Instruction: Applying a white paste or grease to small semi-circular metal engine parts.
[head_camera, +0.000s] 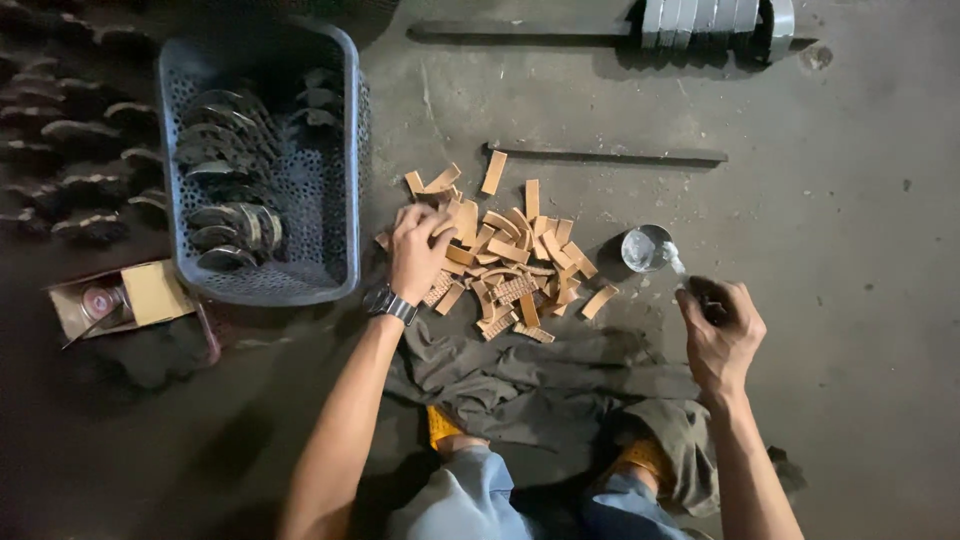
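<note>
One grey perforated basket (330, 180) on the floor holds many dark curved metal shoes. Right of the basket, a heap of tan curved strips (505, 255), too many to count; the left hand (418, 250) has its grip closed on some. Further right, one small tin (645, 248); the right hand (720, 325) has its grip clamped on a brush (678, 265). Left of the basket, one open cardboard box (140, 298).

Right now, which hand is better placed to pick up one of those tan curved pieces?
The left hand: it already rests on the pile of tan pieces. The right hand is off to the side, closed around a small brush by the tin.
</note>
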